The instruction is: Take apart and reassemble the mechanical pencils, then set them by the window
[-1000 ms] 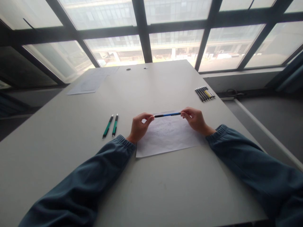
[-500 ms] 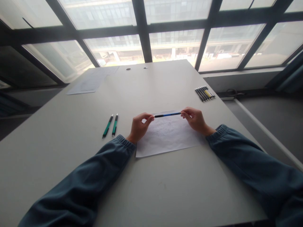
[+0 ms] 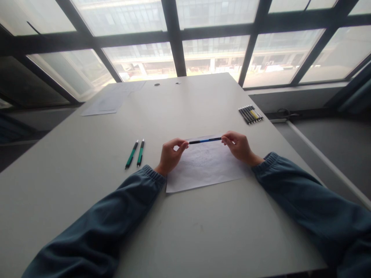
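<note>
A blue and black pen [image 3: 205,140] is held level between both hands, just above a white sheet of paper [image 3: 204,170] on the grey table [image 3: 87,193]. My left hand [image 3: 170,155] pinches the pen's left end with its fingertips. My right hand [image 3: 239,146] pinches the right end. Both forearms, in dark teal sleeves, rest on the table.
Two green pens [image 3: 136,153] lie side by side left of my left hand. A row of several dark pens with one yellow [image 3: 251,114] lies near the table's right edge. More paper sheets [image 3: 111,101] lie at the far left. Large windows stand behind.
</note>
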### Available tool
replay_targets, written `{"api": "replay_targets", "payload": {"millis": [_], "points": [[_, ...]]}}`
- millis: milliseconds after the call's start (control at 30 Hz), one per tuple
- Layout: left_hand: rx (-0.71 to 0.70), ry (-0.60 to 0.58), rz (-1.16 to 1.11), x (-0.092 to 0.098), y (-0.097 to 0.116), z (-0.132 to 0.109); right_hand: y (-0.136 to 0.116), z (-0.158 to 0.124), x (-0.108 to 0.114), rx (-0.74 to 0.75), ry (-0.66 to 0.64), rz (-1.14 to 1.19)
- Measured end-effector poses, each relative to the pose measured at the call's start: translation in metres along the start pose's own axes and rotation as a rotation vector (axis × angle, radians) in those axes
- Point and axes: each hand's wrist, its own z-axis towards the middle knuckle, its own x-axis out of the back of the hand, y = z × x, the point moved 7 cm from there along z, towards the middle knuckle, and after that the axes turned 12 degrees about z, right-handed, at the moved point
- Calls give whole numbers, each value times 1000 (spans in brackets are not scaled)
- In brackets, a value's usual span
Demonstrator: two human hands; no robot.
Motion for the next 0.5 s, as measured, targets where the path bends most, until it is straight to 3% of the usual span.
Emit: {"api": "replay_targets", "payload": {"millis": [500], "points": [[11,-14,9,-1,-2,0,1,0,0,-27,-2,1]]}}
